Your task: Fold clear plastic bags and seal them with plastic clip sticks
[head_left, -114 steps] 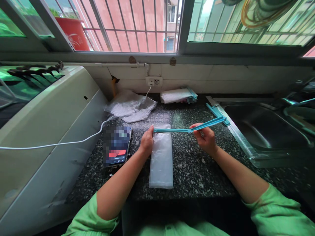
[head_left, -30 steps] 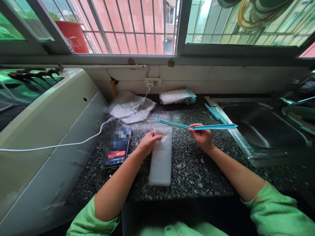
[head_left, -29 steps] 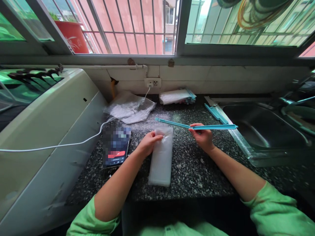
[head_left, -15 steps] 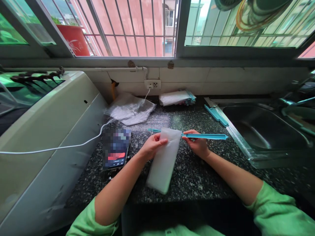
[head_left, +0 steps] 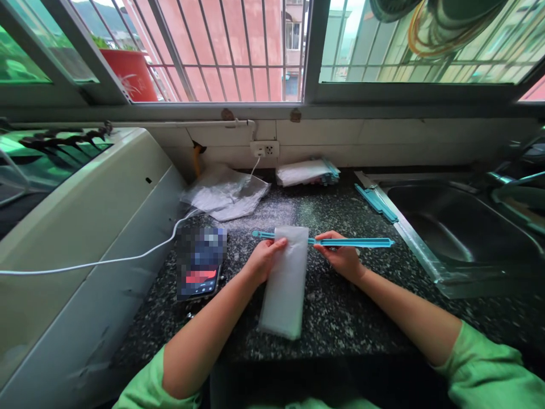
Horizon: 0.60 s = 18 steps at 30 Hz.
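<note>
My left hand point(head_left: 266, 258) is closed on the left edge of a folded, translucent white plastic bag point(head_left: 285, 295), thumb on its front face. The bag hangs down toward the counter's front edge. A teal plastic sealing clip point(head_left: 357, 242) lies crosswise at the bag's top. Its thin left part passes behind the bag and sticks out past the left side, while the wider channel extends to the right. My right hand point(head_left: 343, 261) pinches the clip just right of the bag. Fingers behind the bag and clip are partly hidden.
A phone point(head_left: 200, 264) lies left of my left forearm. Behind are loose plastic bags point(head_left: 230, 193), a white cable point(head_left: 145, 262) and a stack of bags with teal clips point(head_left: 306, 171). More teal clips point(head_left: 374, 201) lie beside the sink point(head_left: 451, 221). A white appliance point(head_left: 140, 170) stands left.
The folded bag has swung more upright, its lower end moving slightly right. The clip's left end sticks out a little farther left. Both hands keep their holds.
</note>
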Tool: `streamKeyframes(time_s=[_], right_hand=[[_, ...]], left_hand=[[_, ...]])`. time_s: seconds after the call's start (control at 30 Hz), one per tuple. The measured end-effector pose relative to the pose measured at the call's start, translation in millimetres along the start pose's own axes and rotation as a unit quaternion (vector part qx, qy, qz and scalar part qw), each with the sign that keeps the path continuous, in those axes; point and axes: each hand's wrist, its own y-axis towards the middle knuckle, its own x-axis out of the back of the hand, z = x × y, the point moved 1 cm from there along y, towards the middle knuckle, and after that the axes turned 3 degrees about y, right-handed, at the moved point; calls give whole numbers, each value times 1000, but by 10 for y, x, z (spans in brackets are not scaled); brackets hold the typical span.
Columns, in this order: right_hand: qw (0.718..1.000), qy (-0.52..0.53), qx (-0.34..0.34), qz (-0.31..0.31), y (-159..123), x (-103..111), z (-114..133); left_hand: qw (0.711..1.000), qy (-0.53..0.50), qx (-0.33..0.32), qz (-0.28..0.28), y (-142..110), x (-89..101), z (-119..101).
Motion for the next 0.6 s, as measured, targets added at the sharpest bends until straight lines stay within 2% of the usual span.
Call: streamKeyframes(time_s=[0.27,0.6], right_hand=[[1000,16,-11,10,14,14,11],[999,47,-18,-17,4,19,3]], left_hand=[[999,-27,1,-29,-24,-32,-58],[997,-33,-8,-66,-43,-33,-62]])
